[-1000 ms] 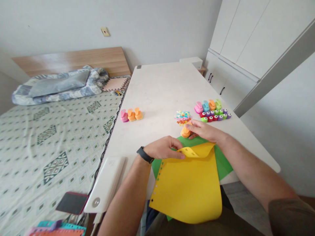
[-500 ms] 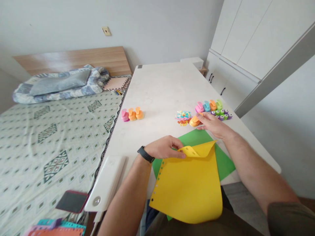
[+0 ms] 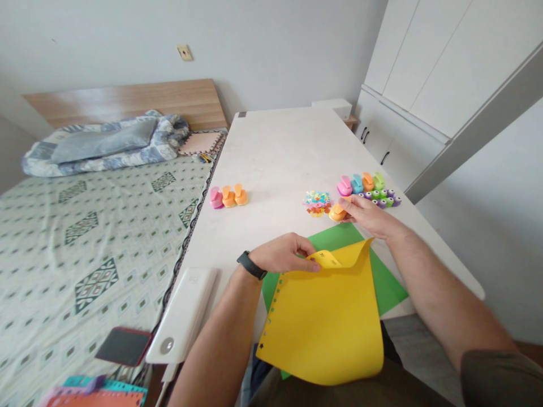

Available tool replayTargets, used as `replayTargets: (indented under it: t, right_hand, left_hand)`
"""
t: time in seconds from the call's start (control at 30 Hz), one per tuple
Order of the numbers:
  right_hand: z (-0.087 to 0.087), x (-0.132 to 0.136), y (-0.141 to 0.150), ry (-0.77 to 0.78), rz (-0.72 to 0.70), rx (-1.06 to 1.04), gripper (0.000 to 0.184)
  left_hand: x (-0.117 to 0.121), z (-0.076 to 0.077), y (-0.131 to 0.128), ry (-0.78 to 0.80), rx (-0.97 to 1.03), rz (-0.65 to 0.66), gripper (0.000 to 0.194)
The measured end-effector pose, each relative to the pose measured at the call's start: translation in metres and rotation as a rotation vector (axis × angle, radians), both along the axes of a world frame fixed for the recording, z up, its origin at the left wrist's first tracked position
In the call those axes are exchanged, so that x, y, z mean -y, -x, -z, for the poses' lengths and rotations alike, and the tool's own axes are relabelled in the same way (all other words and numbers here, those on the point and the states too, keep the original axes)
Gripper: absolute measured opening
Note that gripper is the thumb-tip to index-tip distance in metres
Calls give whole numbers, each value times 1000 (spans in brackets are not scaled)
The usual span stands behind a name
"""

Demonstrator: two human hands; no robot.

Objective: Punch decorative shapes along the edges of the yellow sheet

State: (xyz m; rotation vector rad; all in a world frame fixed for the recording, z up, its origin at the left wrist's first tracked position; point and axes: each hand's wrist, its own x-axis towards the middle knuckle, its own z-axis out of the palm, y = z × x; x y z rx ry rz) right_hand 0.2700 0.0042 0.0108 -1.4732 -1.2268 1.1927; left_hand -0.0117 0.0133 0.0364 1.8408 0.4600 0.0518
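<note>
Right hand [image 3: 367,215]: closed around a rounded orange plastic craft punch [image 3: 337,213], thumb on top.
Orange punch: over the near half of a long white desk [image 3: 275,147], right of centre, just beside the confetti; whether it touches the surface I cannot tell.
Left hand [image 3: 288,253]: thumb and fingers pinching the turned-over far edge of a large yellow paper sheet [image 3: 322,322]; a black-banded watch [image 3: 251,265] circles the wrist.
Yellow sheet: hanging past the desk's near edge towards the lap, with a row of small punched holes down its left side and star cut-outs in the fold.
Underneath: a bright green paper sheet [image 3: 388,288], showing past the yellow one on both sides.
Confetti: a small heap of multicoloured paper cut-outs [image 3: 317,204], left of the held punch.
Towards the desk's right edge: a row of four pink, blue, orange and green plastic punches [image 3: 357,183], with small eye-topped punches [image 3: 384,198] in front, partly hidden by the hand.
Near the desk's left edge: three pink and orange plastic punches [image 3: 228,196] side by side.
Near left corner: a long white plastic device [image 3: 184,314].
</note>
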Motion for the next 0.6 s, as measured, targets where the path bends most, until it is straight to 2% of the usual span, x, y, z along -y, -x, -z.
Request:
replayTargets:
  t: [0.33,0.5,0.6]
  right_hand:
    - [4,-3,5,-29,-17,5,44]
    - [2,-4,12,-93,-9,-67,43]
    - [2,-5,12,-45,-12,-100,44]
  left_hand:
    - [0,-1,-1,0,2,6,39]
    - [1,-3,-1,-25,-8,-7,38]
    - [1,-3,-1,-31,-14,-4,40]
